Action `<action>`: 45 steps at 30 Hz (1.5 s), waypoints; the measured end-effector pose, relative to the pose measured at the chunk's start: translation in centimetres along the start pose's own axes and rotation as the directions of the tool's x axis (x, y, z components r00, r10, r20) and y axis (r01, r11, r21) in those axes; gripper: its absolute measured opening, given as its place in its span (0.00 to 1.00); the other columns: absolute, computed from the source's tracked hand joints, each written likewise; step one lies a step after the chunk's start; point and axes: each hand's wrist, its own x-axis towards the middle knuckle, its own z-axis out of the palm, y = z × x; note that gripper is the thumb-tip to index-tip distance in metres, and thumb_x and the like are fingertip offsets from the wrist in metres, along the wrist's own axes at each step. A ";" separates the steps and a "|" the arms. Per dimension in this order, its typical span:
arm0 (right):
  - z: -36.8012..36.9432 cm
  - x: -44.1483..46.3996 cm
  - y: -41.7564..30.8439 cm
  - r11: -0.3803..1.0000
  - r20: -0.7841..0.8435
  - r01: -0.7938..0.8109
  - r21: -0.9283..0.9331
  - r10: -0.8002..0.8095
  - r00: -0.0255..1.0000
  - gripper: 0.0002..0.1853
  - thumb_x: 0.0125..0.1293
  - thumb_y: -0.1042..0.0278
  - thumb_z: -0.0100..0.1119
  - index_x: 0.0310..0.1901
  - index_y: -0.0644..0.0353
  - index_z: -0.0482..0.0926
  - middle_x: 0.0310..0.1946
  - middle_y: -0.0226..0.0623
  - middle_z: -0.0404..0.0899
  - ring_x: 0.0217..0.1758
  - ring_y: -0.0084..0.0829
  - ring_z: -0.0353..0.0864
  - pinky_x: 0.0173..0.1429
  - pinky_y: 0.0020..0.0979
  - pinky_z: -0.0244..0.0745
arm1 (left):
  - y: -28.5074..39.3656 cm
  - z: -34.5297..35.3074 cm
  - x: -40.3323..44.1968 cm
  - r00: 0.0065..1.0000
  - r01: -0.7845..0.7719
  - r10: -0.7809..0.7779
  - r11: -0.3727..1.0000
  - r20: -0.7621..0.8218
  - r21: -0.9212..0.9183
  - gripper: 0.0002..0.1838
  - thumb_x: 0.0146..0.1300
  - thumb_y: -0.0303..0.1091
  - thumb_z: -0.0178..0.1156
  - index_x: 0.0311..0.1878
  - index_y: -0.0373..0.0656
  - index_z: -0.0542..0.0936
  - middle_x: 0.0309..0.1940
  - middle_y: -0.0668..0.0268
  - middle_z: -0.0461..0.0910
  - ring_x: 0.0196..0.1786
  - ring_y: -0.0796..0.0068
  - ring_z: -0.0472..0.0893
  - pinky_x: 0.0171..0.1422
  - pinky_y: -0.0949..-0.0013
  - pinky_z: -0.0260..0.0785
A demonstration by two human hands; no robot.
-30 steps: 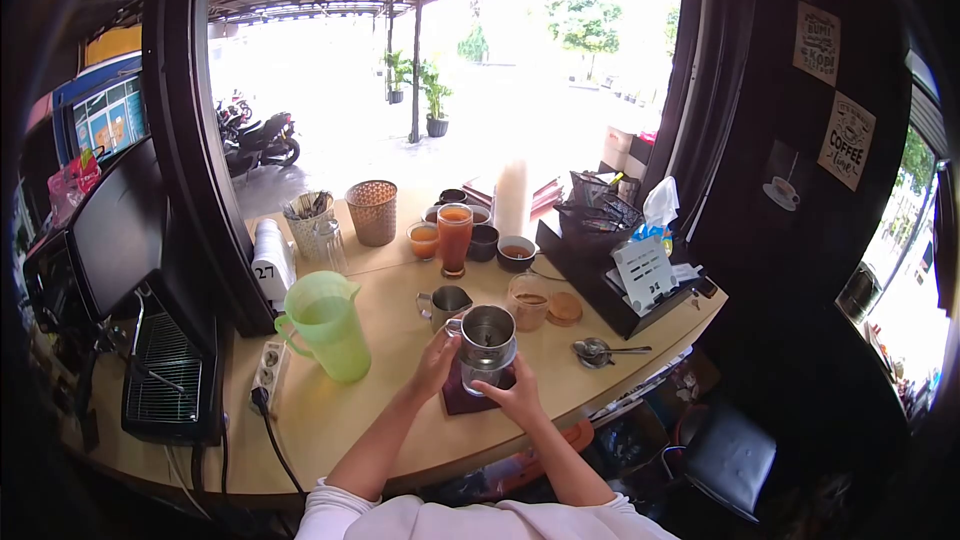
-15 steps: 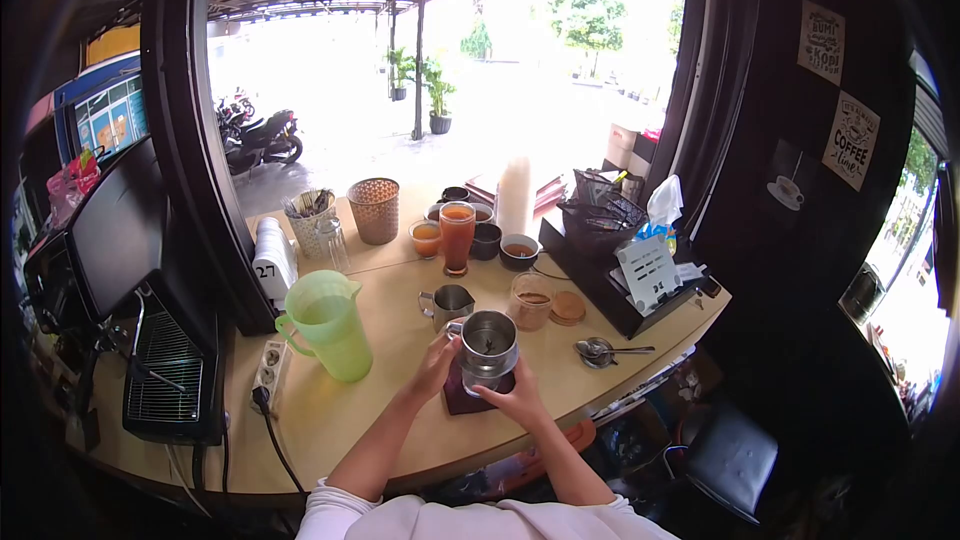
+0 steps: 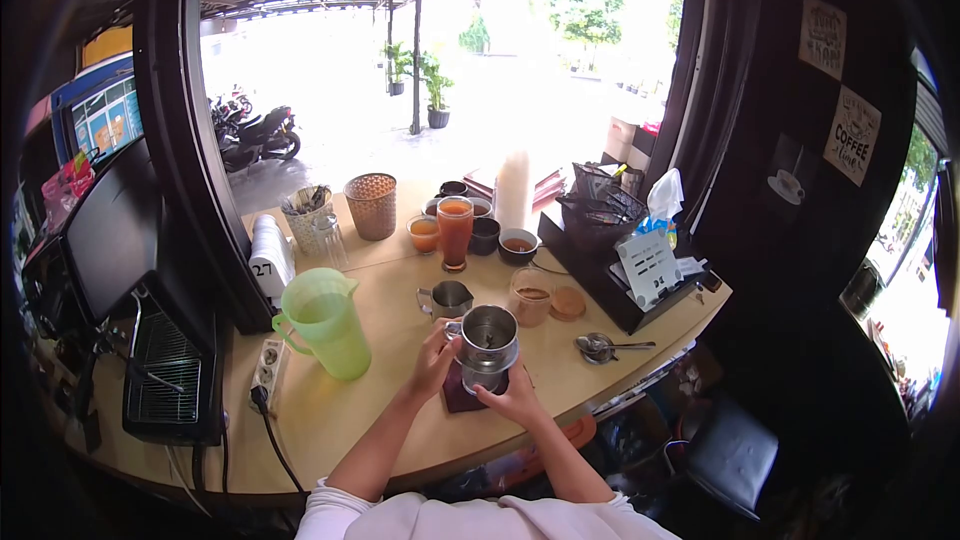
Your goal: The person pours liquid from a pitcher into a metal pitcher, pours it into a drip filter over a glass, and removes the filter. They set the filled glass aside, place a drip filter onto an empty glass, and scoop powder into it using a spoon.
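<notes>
A metal drip coffee filter [image 3: 489, 326] sits upright on a glass cup [image 3: 484, 378], directly in front of me. Its inside faces up, with a small dark fitting at the bottom. My left hand [image 3: 433, 360] is closed at the filter's left side, by its handle. From the right, my right hand [image 3: 512, 397] has its fingers curled around the glass cup under the filter. Beneath them lies a dark square mat [image 3: 459, 399], partly hidden by the hands. Just behind stands a small metal pitcher [image 3: 450, 298].
A green jug [image 3: 325, 325] stands left. Behind are a tall glass of orange-red drink [image 3: 455, 236], small bowls and a woven bin [image 3: 372, 208]. To the right are a tub of brown powder [image 3: 530, 297], its lid [image 3: 568, 304] and spoons [image 3: 598, 346].
Both hands keep their hold. The filter appears slightly higher in the view and its opening a little more turned toward me; the surroundings have shifted slightly with the camera.
</notes>
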 end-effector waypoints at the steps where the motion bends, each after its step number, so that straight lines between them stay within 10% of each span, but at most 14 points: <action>1: 0.0 0.0 0.1 1.000 0.008 0.008 0.006 -0.008 1.000 0.42 0.50 0.60 0.71 0.62 0.65 0.56 0.55 0.49 0.68 0.61 0.43 0.70 0.65 0.38 0.63 | 0.0 0.0 0.0 1.000 -0.006 0.006 1.000 -0.004 0.015 0.21 0.70 0.40 0.51 0.58 0.35 0.73 0.45 0.69 0.71 0.50 0.80 0.71 0.55 0.76 0.61; 13: 0.4 0.2 0.5 0.992 -0.027 -0.009 -0.123 0.006 1.000 0.46 0.48 0.55 0.75 0.62 0.66 0.56 0.55 0.50 0.69 0.59 0.43 0.71 0.63 0.39 0.65 | 0.6 1.2 -0.6 0.982 -0.087 0.079 0.995 -0.172 -0.043 0.19 0.68 0.34 0.55 0.58 0.32 0.72 0.47 0.63 0.79 0.48 0.80 0.76 0.54 0.75 0.68; 22: 0.3 0.0 0.1 0.998 -0.048 -0.051 -0.039 0.050 0.998 0.44 0.48 0.58 0.75 0.61 0.65 0.56 0.54 0.50 0.70 0.58 0.42 0.73 0.62 0.38 0.66 | 1.3 1.3 -0.6 0.991 0.019 -0.031 0.996 -0.133 -0.091 0.16 0.69 0.37 0.55 0.54 0.39 0.75 0.33 0.76 0.75 0.28 0.92 0.65 0.31 0.83 0.58; 28: 0.5 -0.2 0.9 0.999 -0.038 -0.034 0.000 0.034 0.999 0.42 0.52 0.62 0.72 0.62 0.65 0.55 0.56 0.50 0.68 0.60 0.43 0.71 0.64 0.38 0.64 | 1.5 1.6 -0.7 0.997 0.006 -0.018 0.987 -0.079 -0.159 0.21 0.70 0.32 0.52 0.63 0.36 0.68 0.47 0.67 0.77 0.45 0.85 0.75 0.46 0.80 0.68; 37: 0.7 -0.3 2.6 0.994 0.019 -0.006 0.111 0.004 1.000 0.45 0.55 0.72 0.66 0.69 0.67 0.47 0.63 0.50 0.61 0.67 0.40 0.63 0.70 0.36 0.56 | 0.8 1.9 -0.7 0.996 0.066 -0.080 0.968 -0.049 -0.242 0.22 0.70 0.32 0.53 0.65 0.37 0.65 0.45 0.69 0.76 0.36 0.91 0.71 0.36 0.84 0.63; 45: 0.8 -0.3 2.8 0.989 -0.060 0.038 0.144 -0.030 0.998 0.43 0.48 0.78 0.57 0.68 0.66 0.49 0.60 0.51 0.62 0.68 0.41 0.61 0.72 0.34 0.53 | -0.4 1.3 -0.8 0.996 0.069 -0.078 0.981 -0.045 -0.181 0.23 0.71 0.45 0.53 0.61 0.41 0.68 0.25 0.76 0.70 0.22 0.89 0.65 0.24 0.82 0.57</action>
